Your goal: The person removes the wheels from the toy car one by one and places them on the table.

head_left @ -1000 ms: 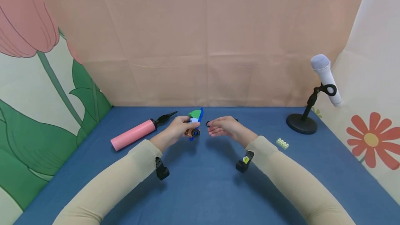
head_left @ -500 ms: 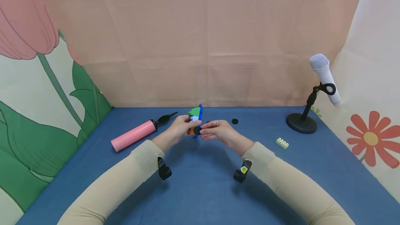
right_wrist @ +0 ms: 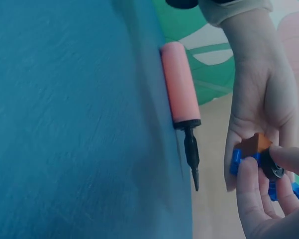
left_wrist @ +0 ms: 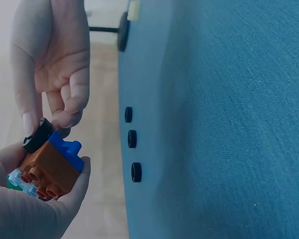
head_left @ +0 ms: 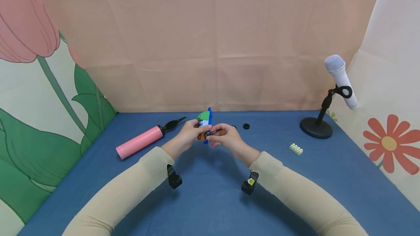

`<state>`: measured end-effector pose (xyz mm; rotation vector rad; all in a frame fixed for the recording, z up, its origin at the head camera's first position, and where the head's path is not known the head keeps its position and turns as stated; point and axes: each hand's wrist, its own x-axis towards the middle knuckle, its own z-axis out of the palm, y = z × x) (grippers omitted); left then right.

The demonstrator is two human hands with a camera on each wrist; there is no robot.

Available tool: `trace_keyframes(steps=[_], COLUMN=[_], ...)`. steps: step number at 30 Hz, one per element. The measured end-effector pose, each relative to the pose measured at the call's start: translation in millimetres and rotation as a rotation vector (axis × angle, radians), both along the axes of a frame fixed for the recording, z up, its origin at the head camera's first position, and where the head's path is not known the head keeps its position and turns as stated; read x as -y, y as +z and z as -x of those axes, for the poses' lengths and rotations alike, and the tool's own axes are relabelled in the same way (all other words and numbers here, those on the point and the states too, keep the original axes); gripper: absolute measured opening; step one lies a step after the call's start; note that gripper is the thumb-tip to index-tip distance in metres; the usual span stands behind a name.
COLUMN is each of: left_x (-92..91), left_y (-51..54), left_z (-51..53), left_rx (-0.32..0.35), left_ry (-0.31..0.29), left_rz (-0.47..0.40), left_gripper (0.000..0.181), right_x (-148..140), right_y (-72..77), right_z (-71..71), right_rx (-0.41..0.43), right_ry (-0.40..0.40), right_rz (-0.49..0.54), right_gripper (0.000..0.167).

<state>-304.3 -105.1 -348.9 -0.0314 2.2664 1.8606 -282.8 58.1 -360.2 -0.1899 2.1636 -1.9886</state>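
My left hand (head_left: 187, 134) grips a small toy-brick car (head_left: 205, 119) with a green brick, a light blue one, an orange-brown one and a blue base. In the left wrist view the orange-brown brick (left_wrist: 52, 167) faces the camera, thumb and fingers on either side. A black wheel (left_wrist: 37, 135) sits at the car's side by this brick. My right hand (head_left: 228, 136) pinches that wheel between thumb and fingers, against the car. The right wrist view shows the wheel between the fingertips; whether it is fully seated cannot be told. The car is held above the table.
Three black rings like tyres (left_wrist: 132, 139) stand out on the table in the left wrist view. A pink hand pump (head_left: 141, 142) lies left. On the right are a pale green brick (head_left: 296, 149) and a white microphone (head_left: 341, 77) on a black stand (head_left: 316, 128).
My right hand has moved left to the car and now pinches its wheel. The car in my left hand has shifted slightly away from me.
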Motion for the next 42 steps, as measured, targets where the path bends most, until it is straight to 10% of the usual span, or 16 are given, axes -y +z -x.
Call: trace_keyframes(steps=[21, 42], left_x=[-1.9, -6.7], left_y=[-2.5, -0.6], left_z=[-2.6, 1.5], left_rx=[-0.004, -0.015], left_ry=[0.004, -0.004], left_rz=[0.043, 0.145], left_gripper=[0.053, 0.049], right_x=[2.6, 7.3], right_y=[-1.5, -1.4], right_z=[-4.8, -13.9], right_rx=[-0.109, -0.442], right_ry=[-0.039, -0.128], right_rz=[-0.201, -0.471], right_gripper=[0.026, 0.016])
